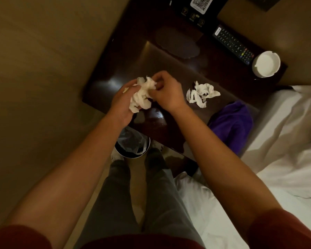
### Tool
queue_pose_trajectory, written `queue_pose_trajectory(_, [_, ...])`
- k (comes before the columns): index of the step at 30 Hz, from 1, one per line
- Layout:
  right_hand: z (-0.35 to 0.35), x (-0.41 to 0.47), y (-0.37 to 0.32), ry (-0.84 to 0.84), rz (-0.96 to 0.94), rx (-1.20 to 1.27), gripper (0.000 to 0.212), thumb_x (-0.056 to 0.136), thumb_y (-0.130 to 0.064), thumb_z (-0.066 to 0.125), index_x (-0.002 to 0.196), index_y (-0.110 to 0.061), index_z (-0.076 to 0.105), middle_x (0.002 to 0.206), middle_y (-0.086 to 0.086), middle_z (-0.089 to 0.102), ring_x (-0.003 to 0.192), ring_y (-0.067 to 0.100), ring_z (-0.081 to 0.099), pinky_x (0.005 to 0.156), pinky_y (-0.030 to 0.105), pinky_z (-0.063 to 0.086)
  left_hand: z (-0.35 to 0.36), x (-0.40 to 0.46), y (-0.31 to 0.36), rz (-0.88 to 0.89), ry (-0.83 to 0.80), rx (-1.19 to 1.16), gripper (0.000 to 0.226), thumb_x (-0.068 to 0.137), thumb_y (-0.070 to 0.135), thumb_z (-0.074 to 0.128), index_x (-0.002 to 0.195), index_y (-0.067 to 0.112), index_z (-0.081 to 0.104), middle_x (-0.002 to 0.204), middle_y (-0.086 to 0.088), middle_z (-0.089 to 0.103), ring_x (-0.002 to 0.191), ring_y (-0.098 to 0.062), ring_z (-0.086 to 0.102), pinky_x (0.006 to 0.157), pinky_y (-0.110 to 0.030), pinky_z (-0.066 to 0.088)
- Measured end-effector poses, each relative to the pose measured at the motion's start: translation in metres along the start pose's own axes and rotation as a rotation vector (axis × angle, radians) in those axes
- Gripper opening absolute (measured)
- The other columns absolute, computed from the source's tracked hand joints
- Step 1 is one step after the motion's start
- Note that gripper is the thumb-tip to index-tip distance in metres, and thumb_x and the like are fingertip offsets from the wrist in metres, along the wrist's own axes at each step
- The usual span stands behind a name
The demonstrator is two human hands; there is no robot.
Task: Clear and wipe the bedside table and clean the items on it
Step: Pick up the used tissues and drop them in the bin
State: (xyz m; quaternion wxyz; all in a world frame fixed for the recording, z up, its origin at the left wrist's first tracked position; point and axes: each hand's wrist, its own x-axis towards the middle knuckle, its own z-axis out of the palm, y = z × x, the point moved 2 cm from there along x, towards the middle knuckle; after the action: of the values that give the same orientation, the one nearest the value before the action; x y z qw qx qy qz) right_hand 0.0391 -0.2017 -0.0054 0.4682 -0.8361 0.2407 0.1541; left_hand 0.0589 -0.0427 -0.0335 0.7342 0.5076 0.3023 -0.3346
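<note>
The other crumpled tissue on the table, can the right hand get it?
Probably yes. The crumpled tissue lies in the open just beside the right hand, nothing between them, though that hand is now pinching the tissue wad.

QR card (198, 4) cropped at top

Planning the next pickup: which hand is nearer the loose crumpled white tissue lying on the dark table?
Right. The right hand is just beside the loose crumpled white tissue; the left hand is farther, beyond the right, gripping another tissue wad.
</note>
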Motion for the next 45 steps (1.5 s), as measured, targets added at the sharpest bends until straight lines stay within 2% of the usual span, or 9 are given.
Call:
queue_pose_trajectory(4, [0.011, -0.029, -0.003, -0.057, -0.046, -0.005, 0.027, 0.082, -0.015, 0.077, 0.108, -0.019, 0.069, 0.087, -0.001, 0.072, 0.08, 0.017, 0.069, 0.073, 0.032, 0.055, 0.002, -0.009, -0.003, -0.068, -0.215, -0.025, 0.02, 0.099, 0.018, 0.061, 0.117, 0.012, 0.06, 0.109, -0.013, 0.067, 0.099, -0.025, 0.067, 0.081, -0.036, 0.055])
queue_pose_trajectory(9, [0.0, -0.048, 0.007, -0.09, -0.003, 0.012, 0.033, 0.085, -0.016, 0.077, 0.118, -0.017, 0.072, 0.099, 0.0, 0.075, 0.087, 0.016, 0.071, 0.081, 0.034, 0.057, 0.005, -0.013, -0.017, -0.041, -0.036, 0.166, 0.019, 0.092, 0.004, 0.069, 0.11, 0.009, 0.071, 0.104, -0.016, 0.076, 0.1, -0.031, 0.074, 0.086, -0.043, 0.059])
queue_pose_trajectory(12, [-0.023, -0.051, 0.022, 0.063, 0.048, 0.076, 0.036, 0.086, -0.016, 0.077, 0.121, -0.018, 0.069, 0.099, -0.005, 0.07, 0.082, 0.011, 0.067, 0.083, 0.032, 0.057, 0.016, -0.014, -0.021, -0.045, -0.013, 0.201, 0.012, 0.091, 0.004, 0.07, 0.1, 0.012, 0.072, 0.093, -0.01, 0.077, 0.089, -0.027, 0.074, 0.078, -0.039, 0.058])
queue_pose_trajectory(16, [-0.07, -0.048, 0.059, 0.379, 0.086, -0.137, 0.052, 0.086, -0.028, 0.073, 0.135, -0.018, 0.061, 0.13, 0.005, 0.064, 0.113, 0.023, 0.063, 0.092, 0.033, 0.05, 0.021, -0.013, -0.027, -0.045, -0.013, 0.221, 0.011, 0.091, 0.004, 0.07, 0.1, 0.011, 0.07, 0.095, -0.009, 0.074, 0.09, -0.028, 0.07, 0.078, -0.039, 0.055])
queue_pose_trajectory(23, [-0.085, -0.027, 0.098, 0.232, 0.208, -0.455, 0.079, 0.085, -0.055, 0.071, 0.154, -0.033, 0.04, 0.162, 0.009, 0.033, 0.145, 0.036, 0.034, 0.107, 0.055, 0.045, 0.014, -0.016, -0.033, -0.046, 0.05, 0.263, 0.012, 0.091, 0.007, 0.071, 0.1, 0.014, 0.072, 0.087, -0.006, 0.076, 0.073, -0.021, 0.073, 0.053, -0.027, 0.056])
queue_pose_trajectory(27, [-0.073, -0.021, 0.1, 0.268, 0.196, -0.588, 0.066, 0.086, -0.055, 0.07, 0.145, -0.03, 0.052, 0.153, 0.01, 0.043, 0.138, 0.036, 0.041, 0.104, 0.055, 0.045, 0.013, -0.017, -0.035, -0.055, 0.05, 0.295, 0.015, 0.09, 0.01, 0.072, 0.099, 0.021, 0.076, 0.085, -0.003, 0.079, 0.073, -0.021, 0.076, 0.061, -0.033, 0.06])
queue_pose_trajectory(34, [-0.044, -0.026, 0.098, 0.21, 0.07, -0.487, 0.025, 0.094, -0.01, 0.064, 0.118, -0.014, 0.069, 0.125, 0.015, 0.054, 0.112, 0.035, 0.058, 0.087, 0.044, 0.055, 0.014, -0.018, -0.04, -0.051, 0.05, 0.302, 0.021, 0.088, 0.009, 0.073, 0.096, 0.027, 0.079, 0.096, -0.004, 0.079, 0.083, -0.023, 0.077, 0.06, -0.031, 0.058])
queue_pose_trajectory(42, [-0.022, -0.069, 0.072, 0.33, 0.197, 0.073, 0.016, 0.09, -0.006, 0.063, 0.091, -0.021, 0.067, 0.092, -0.006, 0.066, 0.083, 0.01, 0.066, 0.078, 0.034, 0.059, -0.01, -0.032, -0.044, -0.051, 0.022, 0.289, 0.016, 0.087, 0.007, 0.073, 0.098, 0.018, 0.076, 0.093, -0.009, 0.077, 0.086, -0.027, 0.075, 0.07, -0.037, 0.059])
queue_pose_trajectory(45, [0.006, -0.097, 0.055, 0.205, 0.296, 0.525, 0.023, 0.095, 0.005, 0.052, 0.089, -0.014, 0.065, 0.09, 0.008, 0.07, 0.071, 0.019, 0.074, 0.061, 0.038, 0.063, -0.032, -0.043, -0.045, -0.059, -0.011, 0.288, 0.015, 0.087, 0.006, 0.072, 0.101, 0.013, 0.071, 0.095, -0.013, 0.075, 0.086, -0.028, 0.072, 0.066, -0.034, 0.056])
